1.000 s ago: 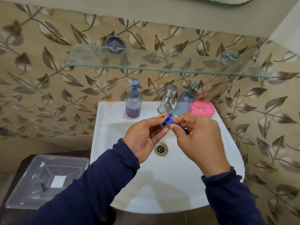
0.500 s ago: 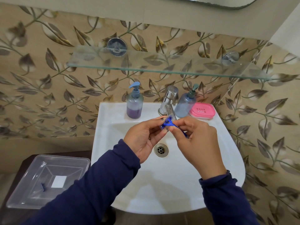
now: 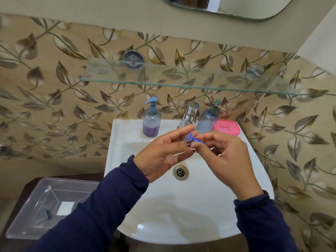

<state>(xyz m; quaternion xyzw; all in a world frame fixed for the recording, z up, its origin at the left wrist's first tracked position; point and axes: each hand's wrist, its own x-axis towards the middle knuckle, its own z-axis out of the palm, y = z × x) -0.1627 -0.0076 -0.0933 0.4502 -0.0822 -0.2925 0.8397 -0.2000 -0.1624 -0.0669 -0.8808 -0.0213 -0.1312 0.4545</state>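
The blue razor [image 3: 190, 138] is held over the sink [image 3: 181, 224], at 12 o'clock from the drain [image 3: 181, 172]; its head is pinched by the left grip [image 3: 163, 153], its handle by the curled right grip [image 3: 231, 157]

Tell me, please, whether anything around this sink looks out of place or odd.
Only one thing: a small dark part lies loose and alone in the tub left of the sink, away from the razor held over it.
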